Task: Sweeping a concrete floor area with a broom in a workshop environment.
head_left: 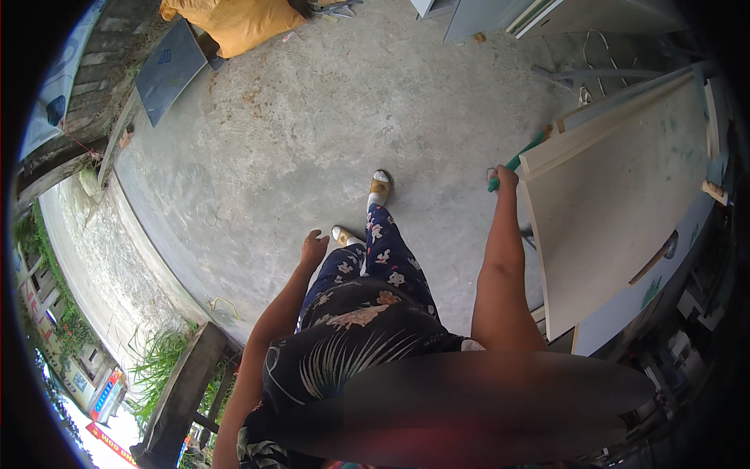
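My right hand (507, 178), its arm stretched forward, is closed round a green stick-like handle (525, 152). The handle slants away to the far right and ends in a brownish tip beside a leaning pale board (625, 195). What kind of tool it belongs to cannot be made out. Low at my left side hangs my left hand (315, 247), its fingers loosely apart with nothing in them. Below it are my feet in tan slippers (380, 186), one ahead of the other on the concrete floor (289, 133).
Large boards lean along the right, close to my right arm. At the far left lie a yellow-orange sack (238, 23) and a dark flat panel (169, 70). A raised floor edge (148, 234) runs down the left, with a weathered wooden bench (183, 391) and grass beside it.
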Motion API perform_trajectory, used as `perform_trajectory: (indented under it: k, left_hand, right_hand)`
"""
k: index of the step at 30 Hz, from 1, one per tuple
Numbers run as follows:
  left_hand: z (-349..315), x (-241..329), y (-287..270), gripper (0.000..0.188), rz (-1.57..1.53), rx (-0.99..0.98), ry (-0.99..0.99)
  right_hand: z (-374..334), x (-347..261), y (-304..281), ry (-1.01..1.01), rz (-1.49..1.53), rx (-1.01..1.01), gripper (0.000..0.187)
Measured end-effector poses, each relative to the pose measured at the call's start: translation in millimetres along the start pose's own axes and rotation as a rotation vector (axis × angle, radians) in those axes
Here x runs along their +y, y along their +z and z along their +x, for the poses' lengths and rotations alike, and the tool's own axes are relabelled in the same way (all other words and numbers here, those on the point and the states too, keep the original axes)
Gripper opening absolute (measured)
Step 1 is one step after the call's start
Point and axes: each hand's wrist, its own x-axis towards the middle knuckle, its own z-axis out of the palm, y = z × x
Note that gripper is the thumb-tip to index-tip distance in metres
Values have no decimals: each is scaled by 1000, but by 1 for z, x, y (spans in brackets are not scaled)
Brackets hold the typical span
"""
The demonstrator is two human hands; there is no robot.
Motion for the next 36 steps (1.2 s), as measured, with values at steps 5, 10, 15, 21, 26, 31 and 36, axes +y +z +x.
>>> perform_trajectory:
  k: [5, 10, 15, 21, 26, 31, 36]
  left_hand:
    - [3, 10, -2, 46, -2, -7, -2]
    - [5, 31, -2, 46, -32, -27, 23]
    - [18, 40, -1, 45, 17, 14, 117]
    - [17, 42, -4, 44, 45, 59, 151]
    - [4, 43, -3, 43, -7, -25, 51]
    - [-2, 13, -2, 44, 44, -13, 83]
    - [-8, 16, -6, 43, 39, -37, 12]
  right_hand:
    - [18, -5, 46, 13, -345, 43, 9]
    - [-99, 78, 141, -180, -844, 128, 45]
    - [-179, 72, 130, -268, -656, -308, 50]
    - [-161, 80, 120, -485, -721, -13, 53]
    - [-39, 44, 78, -334, -601, 265, 52]
    - [42, -59, 76, -35, 47, 57, 10]
    - [16, -60, 162, -9, -76, 2, 10]
